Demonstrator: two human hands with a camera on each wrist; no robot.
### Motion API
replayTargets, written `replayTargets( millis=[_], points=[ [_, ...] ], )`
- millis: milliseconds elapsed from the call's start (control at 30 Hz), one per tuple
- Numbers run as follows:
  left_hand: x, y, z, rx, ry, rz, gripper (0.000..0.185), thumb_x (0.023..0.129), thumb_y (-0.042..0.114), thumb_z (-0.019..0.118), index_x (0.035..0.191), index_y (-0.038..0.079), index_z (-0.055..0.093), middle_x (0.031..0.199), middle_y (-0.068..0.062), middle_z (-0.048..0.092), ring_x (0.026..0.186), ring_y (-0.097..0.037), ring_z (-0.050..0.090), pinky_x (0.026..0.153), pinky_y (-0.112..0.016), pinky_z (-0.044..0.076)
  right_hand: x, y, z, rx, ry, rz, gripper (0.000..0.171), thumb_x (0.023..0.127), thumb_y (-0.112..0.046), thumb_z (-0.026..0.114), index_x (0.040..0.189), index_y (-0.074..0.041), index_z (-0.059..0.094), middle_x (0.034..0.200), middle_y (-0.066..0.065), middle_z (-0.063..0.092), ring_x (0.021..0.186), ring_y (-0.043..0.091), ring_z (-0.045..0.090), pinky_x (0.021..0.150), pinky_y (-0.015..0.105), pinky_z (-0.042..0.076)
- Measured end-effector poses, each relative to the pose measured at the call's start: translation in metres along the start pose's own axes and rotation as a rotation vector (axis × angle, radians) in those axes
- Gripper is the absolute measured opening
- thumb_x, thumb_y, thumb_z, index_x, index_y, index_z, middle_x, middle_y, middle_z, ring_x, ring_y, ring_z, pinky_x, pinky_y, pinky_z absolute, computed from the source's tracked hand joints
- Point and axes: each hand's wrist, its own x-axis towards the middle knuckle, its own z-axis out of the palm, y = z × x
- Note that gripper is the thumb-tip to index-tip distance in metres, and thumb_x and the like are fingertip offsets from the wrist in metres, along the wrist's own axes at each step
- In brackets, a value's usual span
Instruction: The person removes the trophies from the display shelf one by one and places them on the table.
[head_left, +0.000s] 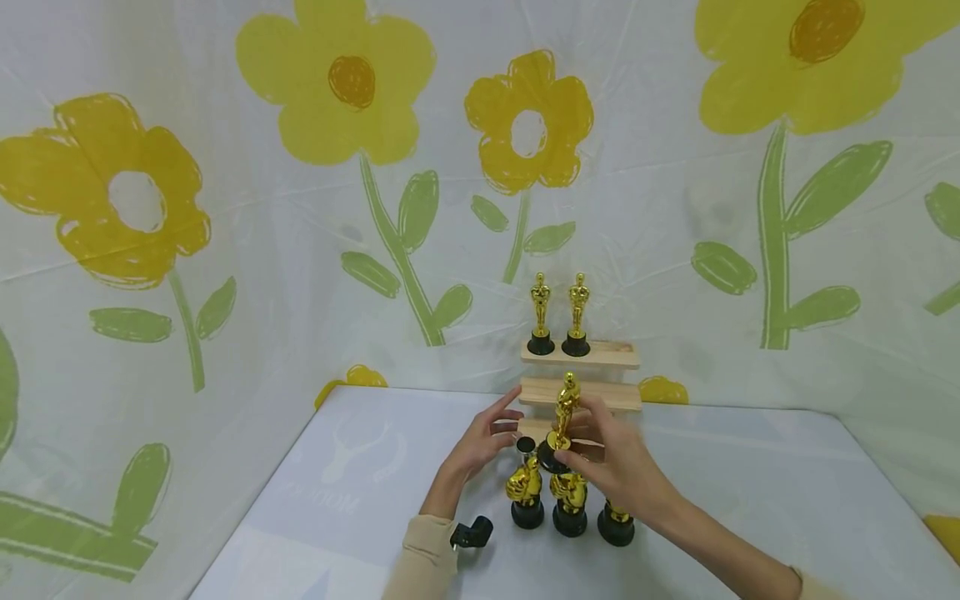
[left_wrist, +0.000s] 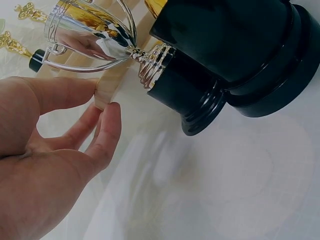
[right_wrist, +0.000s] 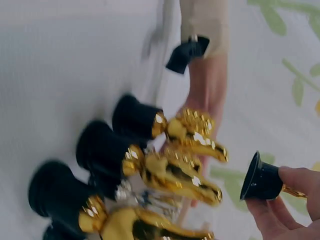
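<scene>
One patterned backdrop (head_left: pixel 645 250) hangs behind my one white desk (head_left: pixel 750 483). Towards the far side of the desk stands one wooden shelf (head_left: pixel 618 396); I count three tiers, the lowest mostly hidden by what is in front. My two hands come in from either side. The left hand (head_left: pixel 483 437) is at the shelf's left end, fingers bent and only a little apart, seeming to pinch the wood lightly. The right hand (head_left: pixel 622 462) is closed down to a pinch — it has hold of a statuette (head_left: pixel 565 408) by its black base (right_wrist: pixel 267 182). Three gold trophies (head_left: pixel 525 482) stand upright in a row on the desk before me, the rightmost partly behind my right hand. Statuettes also number three: mine, and two more statuettes (head_left: pixel 540 308) upright on the top tier (head_left: pixel 615 357), side by side at its left and middle. The relation I judge to matter: the held one is in the air on my side of the shelf, so the tiers lie beyond it — long axis near upright, head tipped slightly right, my left hand just to its left. I make out one silver cup (left_wrist: pixel 97 32) behind the trophies; whether there are more I cannot tell.
</scene>
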Motion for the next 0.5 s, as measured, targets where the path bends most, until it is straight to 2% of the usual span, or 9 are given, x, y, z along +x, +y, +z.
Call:
replayTargets(
  millis=[200, 333, 500],
  points=[
    [0.000, 0.001, 0.000, -0.002, -0.001, 0.014, 0.082, 0.088, -0.012, 0.055, 0.153, 0.033, 0.033, 0.136, -0.022, 0.053, 0.124, -0.038, 0.054, 0.093, -0.041, 0.053, -0.019, 0.000, 0.017, -0.009, -0.045, 0.023, 0.058, 0.085, -0.010, 0.074, 0.133, -0.016, 0.041, 0.108, 0.008, 0.069, 0.097, 0.022, 0.072, 0.080, 0.029, 0.059],
    [0.000, 0.001, 0.000, 0.001, 0.003, 0.012, 0.083, 0.088, -0.012, 0.055, 0.153, 0.035, 0.033, 0.135, -0.022, 0.054, 0.124, -0.037, 0.054, 0.094, -0.041, 0.053, -0.032, 0.003, 0.029, -0.003, -0.107, 0.066, 0.053, 0.087, -0.018, 0.073, 0.129, -0.014, 0.041, 0.109, 0.010, 0.070, 0.098, 0.024, 0.072, 0.078, 0.028, 0.059],
    [-0.001, 0.000, 0.000, 0.013, 0.002, 0.014, 0.083, 0.088, -0.012, 0.054, 0.153, 0.035, 0.033, 0.136, -0.023, 0.053, 0.124, -0.038, 0.054, 0.094, -0.041, 0.053, -0.044, 0.014, 0.046, 0.009, -0.150, 0.049, 0.052, 0.088, -0.020, 0.073, 0.126, -0.010, 0.040, 0.108, 0.010, 0.070, 0.097, 0.023, 0.072, 0.078, 0.027, 0.059]
  ],
)
